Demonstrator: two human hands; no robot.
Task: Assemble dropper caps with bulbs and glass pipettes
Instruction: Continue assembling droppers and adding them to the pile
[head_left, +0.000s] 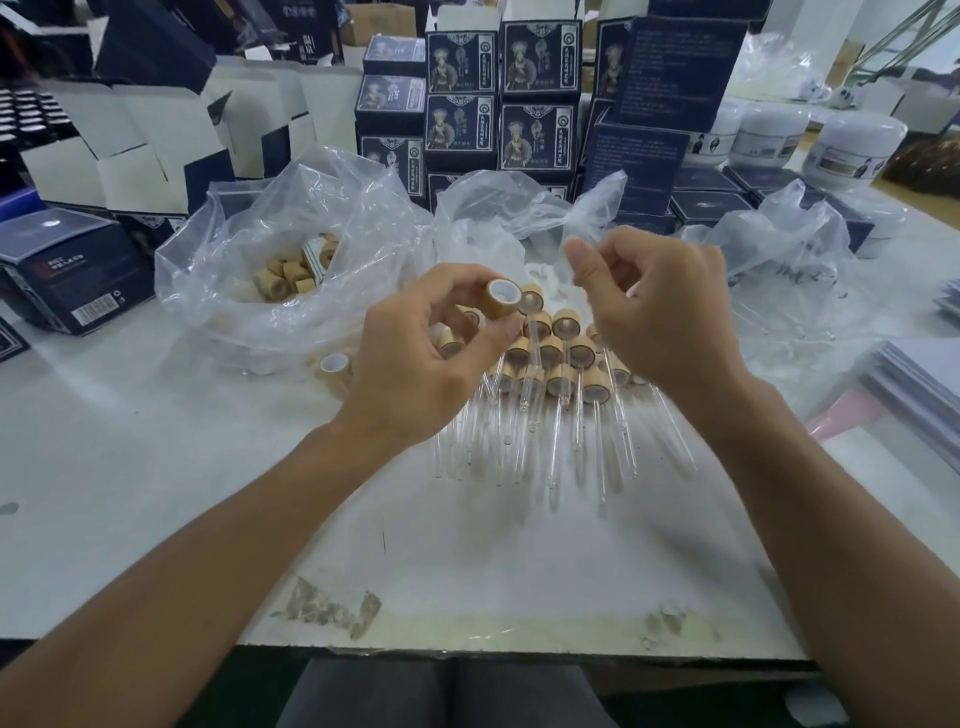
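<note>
Nearest, on the white table (156, 467), finished droppers (545, 384) lie in a pile with glass tips toward the person, probably so they are easy to count.

Above the pile, the left hand (415, 358) pinches a bamboo cap (501, 299) with its open white inside turned to the right, ready to receive a part. The right hand (649, 306) has curled fingers and seems to pinch a thin pipette (579, 283); this is hard to see.

Behind, open bags hold loose caps (283, 278), within reach. Farther, dark boxes (537, 93) stand stacked.
</note>
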